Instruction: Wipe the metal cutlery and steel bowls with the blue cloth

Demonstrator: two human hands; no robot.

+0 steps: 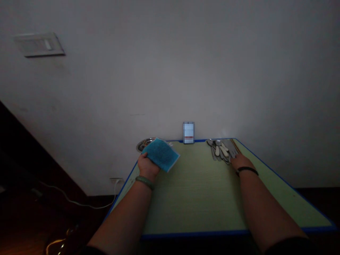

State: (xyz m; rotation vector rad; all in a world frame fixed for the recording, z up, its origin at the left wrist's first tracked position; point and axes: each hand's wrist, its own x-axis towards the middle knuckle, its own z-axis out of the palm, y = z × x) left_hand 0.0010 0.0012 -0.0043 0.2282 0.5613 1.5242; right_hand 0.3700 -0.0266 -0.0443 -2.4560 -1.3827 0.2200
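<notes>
My left hand (148, 166) holds a blue scouring sponge (161, 154) with a pale edge, raised slightly above the left part of a green table (196, 198) with a blue rim. My right hand (241, 163) reaches the far right corner and touches a pile of cutlery (220, 151). The pile has spoons with cream handles and other metal pieces lying side by side. My fingertips on that hand are dim and partly lost against the pile, so its grip is unclear.
A round metal dish (145, 144) sits at the far left corner, partly behind the sponge. A small upright box (188, 132) with a blurred label stands at the far edge against a white wall. A wall socket (115, 181) feeds a white cable at the lower left.
</notes>
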